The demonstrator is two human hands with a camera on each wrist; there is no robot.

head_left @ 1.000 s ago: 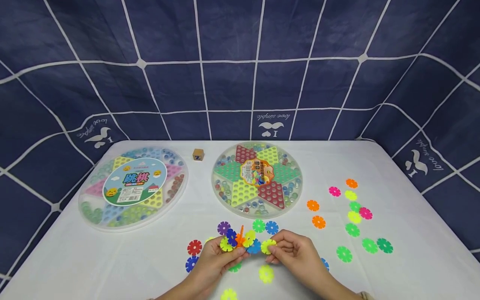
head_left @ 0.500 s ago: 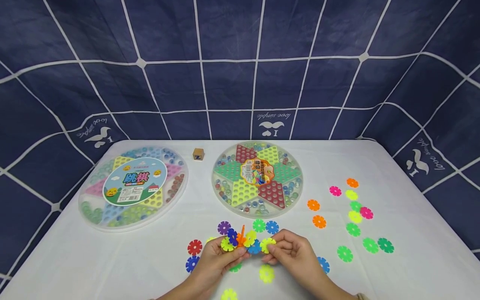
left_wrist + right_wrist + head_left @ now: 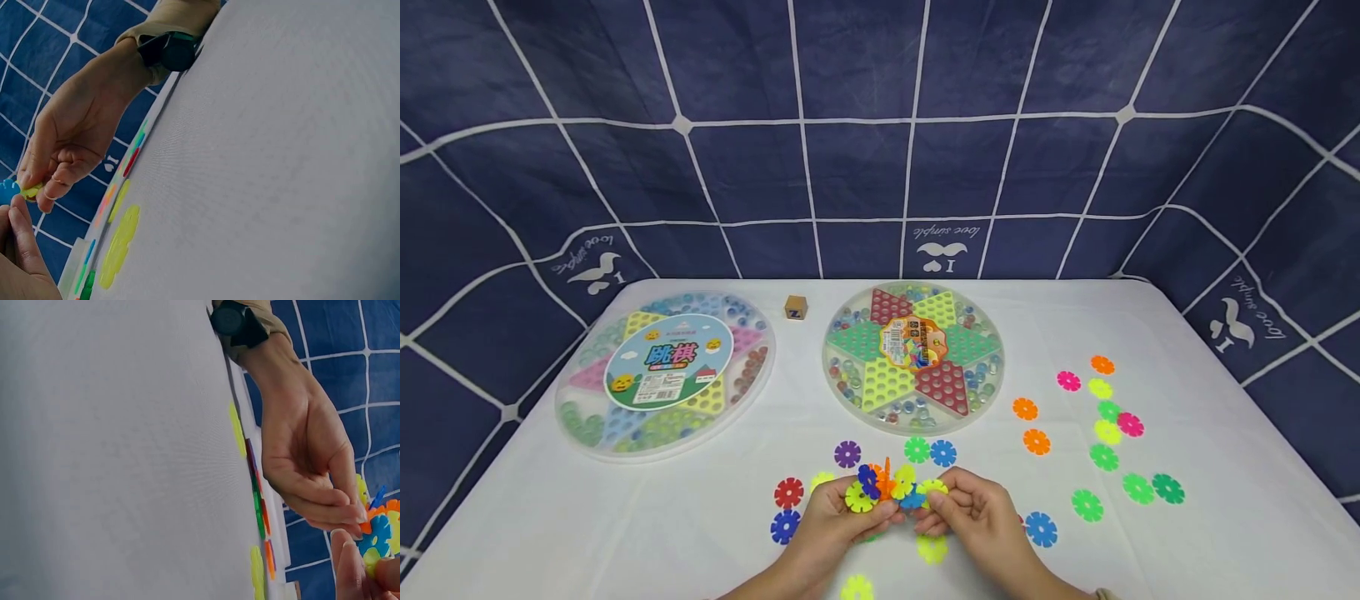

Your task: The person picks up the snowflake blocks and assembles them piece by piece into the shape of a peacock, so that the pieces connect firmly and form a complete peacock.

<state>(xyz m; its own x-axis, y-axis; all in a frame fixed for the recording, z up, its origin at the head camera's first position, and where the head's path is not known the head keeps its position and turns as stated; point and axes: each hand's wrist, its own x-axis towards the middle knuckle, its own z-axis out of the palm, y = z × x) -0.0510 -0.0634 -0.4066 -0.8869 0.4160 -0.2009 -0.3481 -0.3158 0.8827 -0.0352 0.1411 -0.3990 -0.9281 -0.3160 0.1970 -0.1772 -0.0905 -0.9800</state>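
Observation:
My left hand (image 3: 837, 525) grips a cluster of joined plastic snowflake discs: an orange disc (image 3: 885, 486) standing in the middle, a dark blue disc (image 3: 868, 478), yellow-green ones and a light blue disc (image 3: 912, 499) on the right side. Between thumb and fingers, my right hand (image 3: 985, 521) pinches a yellow disc (image 3: 934, 487) against the light blue one's edge. In the right wrist view the light blue disc (image 3: 377, 534) and the pinched yellow disc (image 3: 371, 557) meet. Whether their slots interlock cannot be told. Fingers hide part of the cluster.
Loose discs lie around the hands, among them a red disc (image 3: 788, 492), a purple disc (image 3: 847, 454) and a blue disc (image 3: 1041, 529). More are scattered at right, such as a dark green disc (image 3: 1168, 489). Behind stand two Chinese checkers sets (image 3: 943, 387) and a wooden cube (image 3: 796, 307).
My right hand has moved slightly left, bringing the yellow disc from apart to against the light blue disc. The yellow disc has tilted. A blue disc right of the hand shows more fully.

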